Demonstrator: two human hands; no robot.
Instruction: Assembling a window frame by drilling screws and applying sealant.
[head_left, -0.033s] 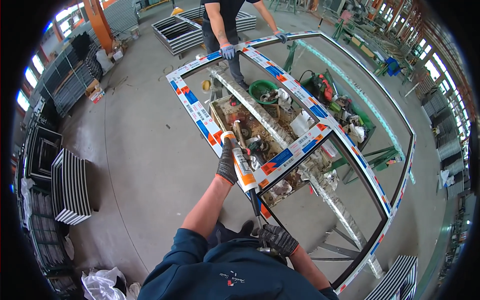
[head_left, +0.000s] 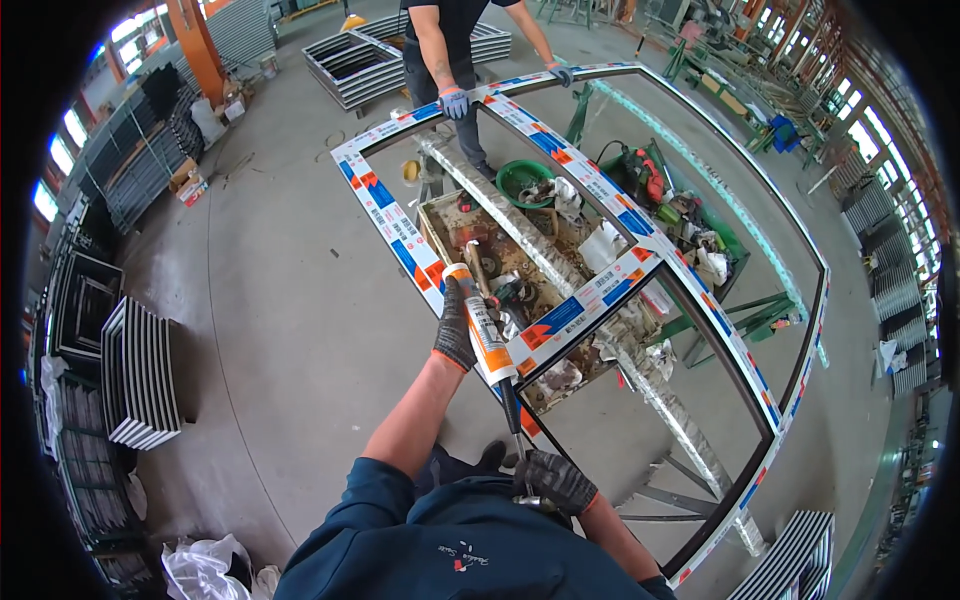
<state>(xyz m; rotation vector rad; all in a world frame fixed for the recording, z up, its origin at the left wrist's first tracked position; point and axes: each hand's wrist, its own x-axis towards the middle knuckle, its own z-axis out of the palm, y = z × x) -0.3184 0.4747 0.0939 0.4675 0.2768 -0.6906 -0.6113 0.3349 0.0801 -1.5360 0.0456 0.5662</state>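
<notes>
My left hand [head_left: 454, 328], in a dark grey knit glove, is closed around a white and orange sealant cartridge [head_left: 487, 335]. The cartridge slants over the near left edge of a large window frame [head_left: 400, 232] covered in printed film. A dark caulking gun [head_left: 512, 408] runs from the cartridge's lower end down toward my body. At that end my right hand [head_left: 560, 480], gloved the same way, is closed on the gun's rear; its fingers partly hide the handle. A co-worker's gloved hands [head_left: 454, 102] rest on the frame's far side.
Wrapped bars [head_left: 505, 215] support the frame. Beneath it stand a tray of tools [head_left: 432, 228], a green basin [head_left: 522, 180] and a green bin [head_left: 738, 258]. Stacked metal frames [head_left: 140, 375] stand to the left, more [head_left: 795, 560] at lower right. White plastic sheeting [head_left: 205, 570] lies lower left.
</notes>
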